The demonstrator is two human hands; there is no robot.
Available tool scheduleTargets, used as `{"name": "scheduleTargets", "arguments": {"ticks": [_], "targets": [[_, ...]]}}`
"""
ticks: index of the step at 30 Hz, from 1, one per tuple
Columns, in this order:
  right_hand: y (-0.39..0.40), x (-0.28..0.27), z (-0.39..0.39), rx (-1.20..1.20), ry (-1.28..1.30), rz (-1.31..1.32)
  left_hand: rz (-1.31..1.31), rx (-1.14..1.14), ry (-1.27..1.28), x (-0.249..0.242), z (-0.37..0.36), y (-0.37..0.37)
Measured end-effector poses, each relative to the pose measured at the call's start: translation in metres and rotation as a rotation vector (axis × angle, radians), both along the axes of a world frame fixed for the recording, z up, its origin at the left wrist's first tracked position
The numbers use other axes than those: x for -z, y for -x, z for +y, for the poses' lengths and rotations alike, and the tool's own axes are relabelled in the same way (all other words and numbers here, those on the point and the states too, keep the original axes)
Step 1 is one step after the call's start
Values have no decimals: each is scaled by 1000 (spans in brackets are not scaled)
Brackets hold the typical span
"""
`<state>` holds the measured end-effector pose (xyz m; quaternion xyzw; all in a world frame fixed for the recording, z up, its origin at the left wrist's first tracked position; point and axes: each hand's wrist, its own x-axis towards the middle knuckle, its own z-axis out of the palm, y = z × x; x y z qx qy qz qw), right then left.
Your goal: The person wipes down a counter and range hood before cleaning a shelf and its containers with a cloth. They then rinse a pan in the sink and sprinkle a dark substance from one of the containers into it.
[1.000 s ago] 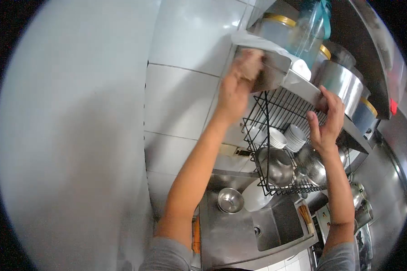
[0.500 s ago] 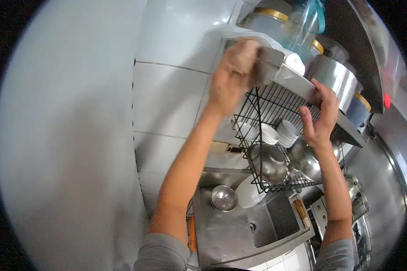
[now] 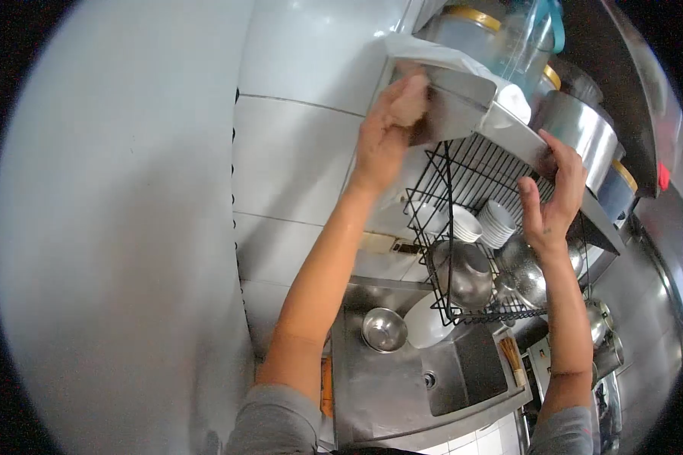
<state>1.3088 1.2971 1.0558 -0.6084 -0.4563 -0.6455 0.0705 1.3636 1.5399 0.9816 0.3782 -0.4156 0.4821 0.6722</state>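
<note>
From where I watch, my left hand (image 3: 387,129) is up at the near end of the steel shelf (image 3: 508,129), its fingers clenched on a brownish cloth (image 3: 411,102) pressed against the shelf's end face. My right hand (image 3: 554,199) grips the shelf's front edge further along, fingers curled over the lip and holding nothing else. Above the shelf stand a gold-lidded jar (image 3: 463,34), a clear plastic jug (image 3: 524,45) and a steel pot (image 3: 580,136); I can't tell what any of them hold. Below the shelf hangs a black wire rack (image 3: 463,227) with stacked white bowls (image 3: 497,224) and steel bowls (image 3: 459,273), and lower still a sink (image 3: 463,371) with one empty steel bowl (image 3: 384,330) beside it. I judge that a hard shove of the cloth could jolt the shelf and tip the jug or jar onto the rack.
</note>
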Motion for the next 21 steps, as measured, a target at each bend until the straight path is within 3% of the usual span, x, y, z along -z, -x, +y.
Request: {"name": "scheduleTargets", "arguments": {"ticks": [1,3,7,9,11,13,14,16,17,20,21], "targets": [[-1,0,0,0,-2,1,122,-306,-24,17,15,-28],[-3,1,1,-2,-11,-47,314,-393,3,58,36,-69],[-2,-1,-4,24,8,-33,321,-810,-246,98,60,-49],[-6,1,-4,1,-5,-29,305,-902,-48,89,101,-46],[-10,2,-3,-26,-15,-52,168,-1054,296,37,125,-24],[-13,1,-3,-15,-13,-70,52,-1502,204,7,145,-27],[-14,2,-4,-12,-10,-100,62,-1495,190,13,142,-35],[-18,2,-7,26,39,-106,191,-1827,-126,31,135,-49],[-17,3,-7,37,42,-94,91,-1668,-180,45,129,-58],[-18,5,-10,65,41,-93,163,-1509,-272,101,90,-66],[-19,2,-10,73,51,-109,199,-1593,-591,113,100,-63]]}}
